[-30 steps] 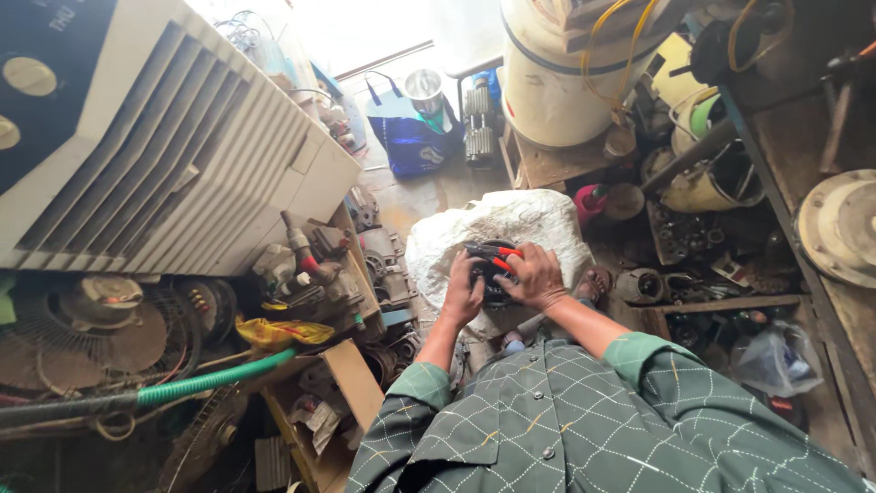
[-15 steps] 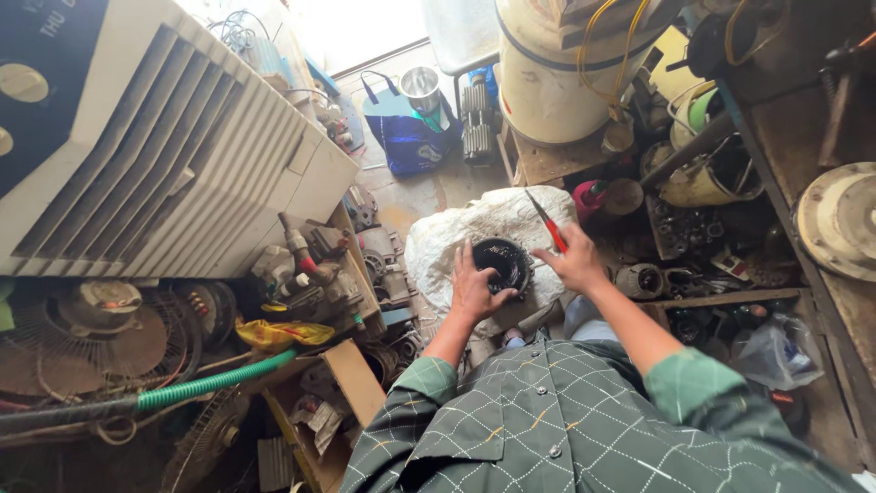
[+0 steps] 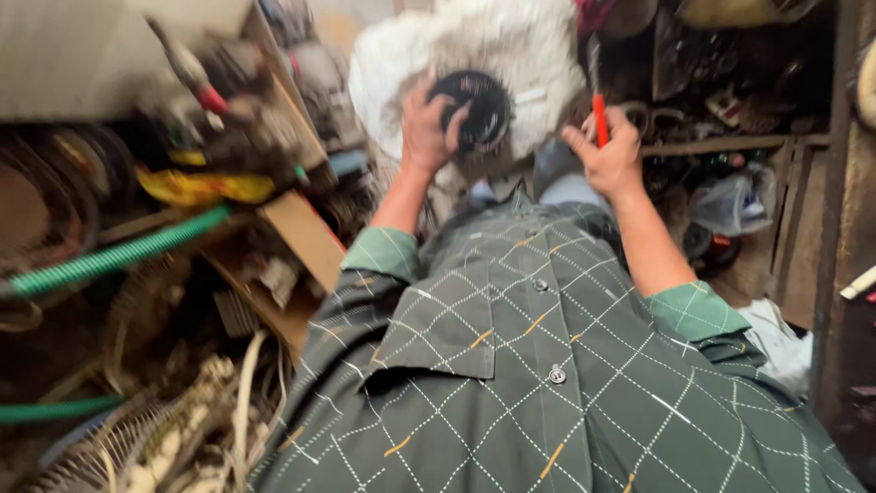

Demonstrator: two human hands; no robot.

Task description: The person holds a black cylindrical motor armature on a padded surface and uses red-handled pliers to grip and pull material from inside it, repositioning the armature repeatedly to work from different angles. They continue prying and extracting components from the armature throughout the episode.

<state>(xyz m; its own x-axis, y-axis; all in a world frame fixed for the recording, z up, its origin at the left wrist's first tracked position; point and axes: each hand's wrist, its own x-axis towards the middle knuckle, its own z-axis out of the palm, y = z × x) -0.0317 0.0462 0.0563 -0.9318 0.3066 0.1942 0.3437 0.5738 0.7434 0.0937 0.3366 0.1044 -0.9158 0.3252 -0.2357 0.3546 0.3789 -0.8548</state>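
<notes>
Holding position: left hand [image 3: 427,128] clamps its grip on the rim of the round black part [image 3: 474,108], which rests on the white sack [image 3: 511,46] ahead of the knees.
Left surroundings: green ribbed hose [image 3: 119,256], yellow wrapper [image 3: 201,187] and a cardboard flap [image 3: 306,239] lie well apart from the work.
Round black part: face up, near level; blur hides finer detail.
Right hand: right hand [image 3: 607,155] pinches the red-handled screwdriver [image 3: 598,110], shaft pointing away, tip just beside the part.
Technique, as judged: keep the part pressed flat into the sack, seat the tip squarely, and turn without side load.
</notes>
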